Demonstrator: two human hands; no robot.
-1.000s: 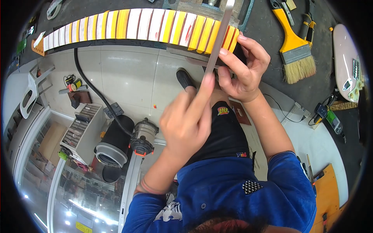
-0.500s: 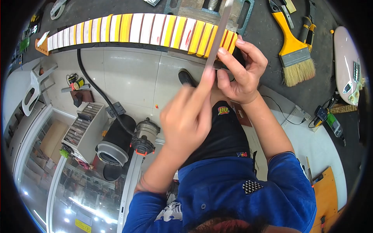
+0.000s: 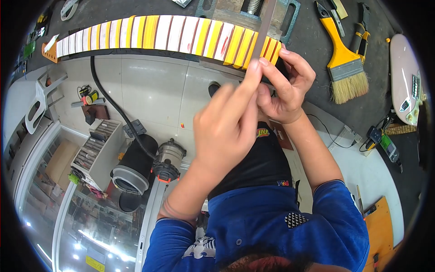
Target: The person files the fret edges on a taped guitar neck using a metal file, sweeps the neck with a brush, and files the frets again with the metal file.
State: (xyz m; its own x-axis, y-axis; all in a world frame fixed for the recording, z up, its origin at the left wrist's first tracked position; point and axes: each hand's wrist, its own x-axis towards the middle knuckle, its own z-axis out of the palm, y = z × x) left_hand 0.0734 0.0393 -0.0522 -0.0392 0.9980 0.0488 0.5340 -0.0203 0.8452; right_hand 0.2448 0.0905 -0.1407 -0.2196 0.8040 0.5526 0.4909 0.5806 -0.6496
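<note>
A guitar neck [image 3: 174, 34] runs across the top of the view, its fretboard covered with white and yellow tape strips between the frets. My left hand [image 3: 229, 120] is closed around the near end of a long, flat grey file [image 3: 263, 34], which lies across the fretboard over the yellow strips. At the neck's right end, my right hand [image 3: 287, 86] has its fingers bent. One fingertip rests by the last strips, and another meets my left fingertips beside the file. Whether the right fingers pinch the file is hidden.
A metal vise [image 3: 240, 18] stands behind the neck. On the dark bench are a yellow-handled brush [image 3: 344, 63], pliers [image 3: 360, 34] and a pale guitar body [image 3: 403, 75]. Below left, a vacuum canister [image 3: 170, 158], a black bin [image 3: 136, 167] and a white chair [image 3: 43, 102] stand on the floor.
My left hand has moved up and to the right with the file, bringing its fingertips against my right hand's. The right hand stays at the neck's end.
</note>
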